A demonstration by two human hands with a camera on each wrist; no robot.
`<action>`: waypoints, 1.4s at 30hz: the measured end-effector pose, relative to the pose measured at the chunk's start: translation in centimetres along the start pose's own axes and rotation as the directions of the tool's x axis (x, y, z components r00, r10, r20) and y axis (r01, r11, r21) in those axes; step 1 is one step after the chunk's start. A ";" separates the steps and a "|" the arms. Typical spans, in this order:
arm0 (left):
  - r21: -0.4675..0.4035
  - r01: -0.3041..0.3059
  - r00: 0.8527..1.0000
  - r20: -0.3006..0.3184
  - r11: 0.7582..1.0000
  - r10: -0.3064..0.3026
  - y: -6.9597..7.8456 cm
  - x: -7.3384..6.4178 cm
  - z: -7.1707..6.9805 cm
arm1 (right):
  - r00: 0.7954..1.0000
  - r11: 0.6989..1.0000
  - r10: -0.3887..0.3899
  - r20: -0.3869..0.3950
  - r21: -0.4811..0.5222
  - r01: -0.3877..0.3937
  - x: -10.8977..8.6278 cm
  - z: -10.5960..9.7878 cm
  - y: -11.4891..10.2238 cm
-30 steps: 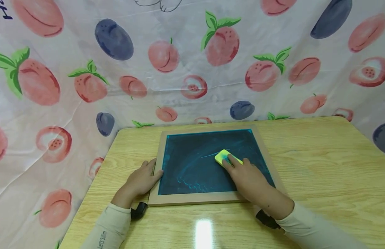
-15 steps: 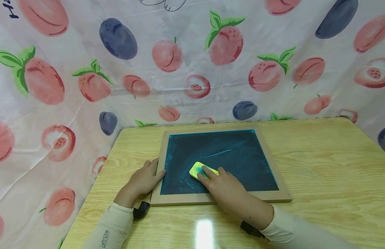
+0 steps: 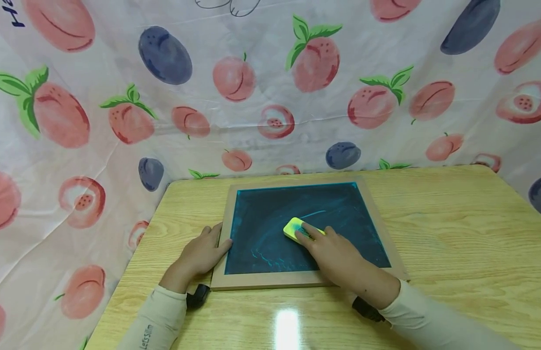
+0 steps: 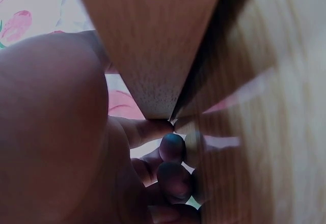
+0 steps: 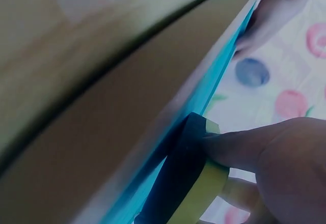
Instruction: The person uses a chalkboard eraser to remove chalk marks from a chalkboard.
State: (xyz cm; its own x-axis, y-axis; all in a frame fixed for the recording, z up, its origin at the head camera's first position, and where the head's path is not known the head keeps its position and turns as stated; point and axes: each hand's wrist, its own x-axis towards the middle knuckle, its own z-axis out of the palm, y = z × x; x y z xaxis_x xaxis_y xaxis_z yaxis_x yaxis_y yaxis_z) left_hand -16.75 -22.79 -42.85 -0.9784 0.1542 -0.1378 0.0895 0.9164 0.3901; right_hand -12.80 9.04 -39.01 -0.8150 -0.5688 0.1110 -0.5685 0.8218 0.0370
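A chalkboard [image 3: 261,214] with a light wooden frame lies flat on the table, bearing blue chalk lines and smears. My right hand [image 3: 340,255] grips a yellow eraser [image 3: 292,227] near the board's middle. In the right wrist view, the dark underside of the eraser [image 5: 186,158] faces the blue-tinted board surface, with the thumb along its side. At the board's left edge rests my left hand [image 3: 200,253], thumb on top of the frame. The left wrist view shows the other fingers [image 4: 173,147] beside the frame's side [image 4: 158,51], their tips at the tabletop.
The wooden table [image 3: 445,228] extends to both sides of the board. Behind it hangs a white cloth [image 3: 253,43] printed with peaches and plums. A black device [image 3: 198,296] sits at the left wrist and another black device [image 3: 368,309] at the right.
My right hand slid the eraser down and left across the board, then back up and right to near the middle. My left hand has stayed at the frame's left edge.
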 end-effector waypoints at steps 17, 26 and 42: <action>0.009 0.004 1.000 0.003 1.000 -0.004 -0.5 0.0 0.0 | 0.988 0.991 0.130 -0.085 -0.004 -0.131 -0.6 0.2 7.6; 0.005 -0.003 1.000 0.003 1.000 0.003 -0.2 0.0 -0.1 | 0.990 0.994 0.108 -0.092 0.024 -0.106 -0.6 -0.2 8.2; 0.018 -0.002 1.000 -0.005 1.000 0.002 -0.1 0.2 0.0 | 0.999 0.999 0.029 -0.033 0.029 -0.028 1.3 -0.8 3.2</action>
State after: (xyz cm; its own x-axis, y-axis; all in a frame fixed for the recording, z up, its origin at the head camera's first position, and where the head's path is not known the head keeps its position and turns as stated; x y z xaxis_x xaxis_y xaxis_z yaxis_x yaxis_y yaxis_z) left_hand -16.95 -22.86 -42.88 -0.9791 0.1545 -0.1324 0.0951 0.9227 0.3735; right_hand -15.60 10.92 -37.99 -0.8271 -0.5432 0.1446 -0.5484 0.8362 0.0050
